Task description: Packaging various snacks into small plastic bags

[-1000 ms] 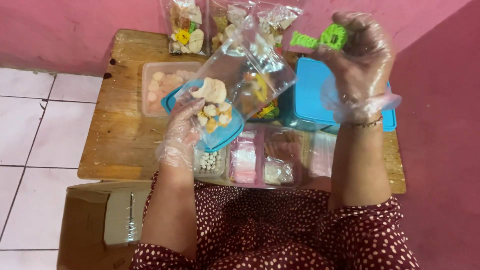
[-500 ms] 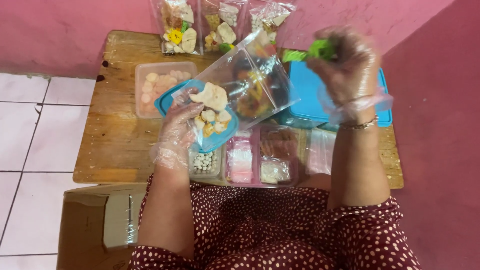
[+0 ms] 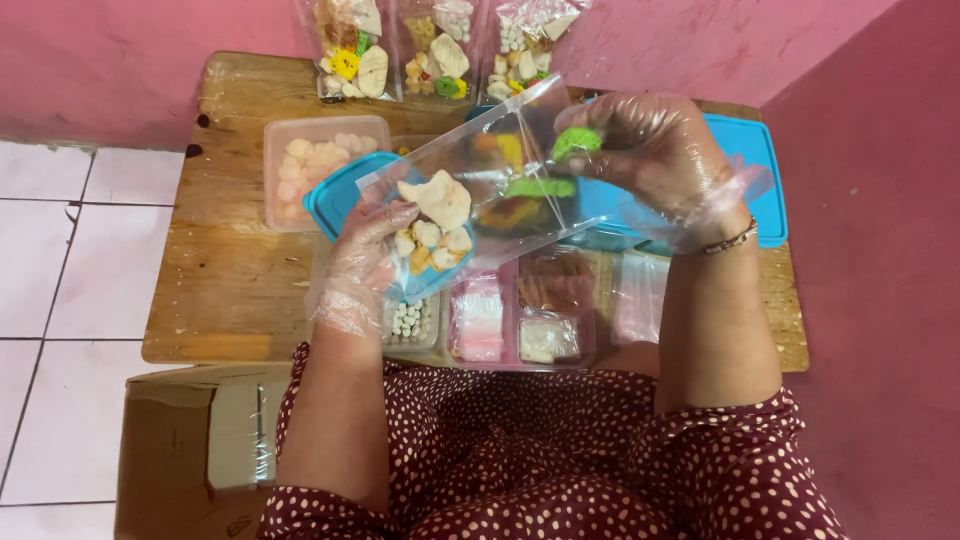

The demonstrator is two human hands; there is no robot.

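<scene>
Seen from above, the person's left hand (image 3: 365, 262), in a thin clear plastic glove, is curled around the lower end of a clear plastic bag (image 3: 480, 190), pinching it with fingers and thumb, and the bag is held up over the wooden surface (image 3: 230, 270), tilted with its open mouth toward the upper right. Pale crackers (image 3: 432, 215) sit bunched at the bottom of the bag, right by the left hand. The right hand (image 3: 660, 160), also gloved, is at the bag's mouth with its fingers closed on a bright green snack piece (image 3: 576, 143), and a second green piece (image 3: 540, 187) lies just inside the bag beside it. Under the bag a blue lid (image 3: 335, 195) shows, partly hidden, and to its left stands a clear tub of pale pink crackers (image 3: 315, 165). A blue container (image 3: 745, 175) lies beneath the right wrist. Near the front edge sits a pink divided tray (image 3: 520, 315) with small packets, and a small tub of white round pieces (image 3: 412, 322) beside it. Three filled snack bags (image 3: 435, 45) lean against the pink wall at the far edge. A cardboard box (image 3: 195, 445) stands on the floor by the person's left elbow.
</scene>
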